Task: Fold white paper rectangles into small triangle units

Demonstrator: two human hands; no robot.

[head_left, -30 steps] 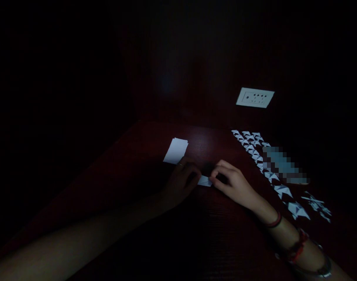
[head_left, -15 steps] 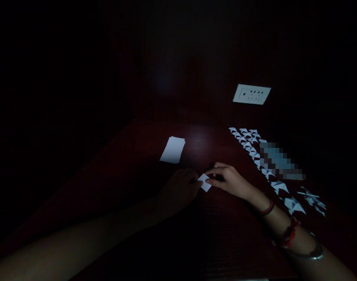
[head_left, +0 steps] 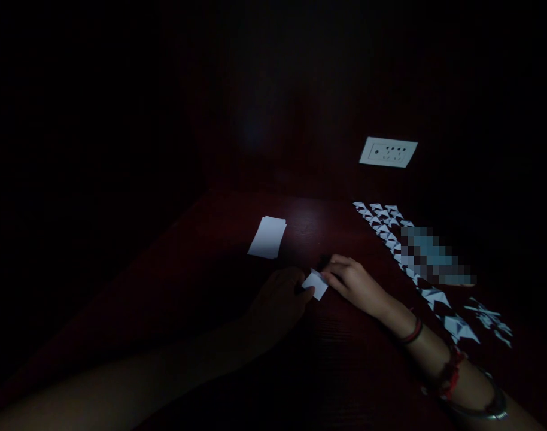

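Though dim, left hand (head_left: pixel 279 302) opposite right hand (head_left: pixel 356 284), both in pinch grips on paper (head_left: pixel 317 285).

I saw, over my remote feed, a small, squarish white paper (head_left: pixel 316 288) set askew on the counter (head_left: pixel 331 353), its far edge raised in a narrow, shaded flap, pinched between the left hand (head_left: pixel 282 296) and the right hand (head_left: pixel 356 284).

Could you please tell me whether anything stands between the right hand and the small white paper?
Nothing visible does: the right hand touches the small white paper at its right side, and the left hand its left. The paper stack lies farther back, the folded pieces off to the right.
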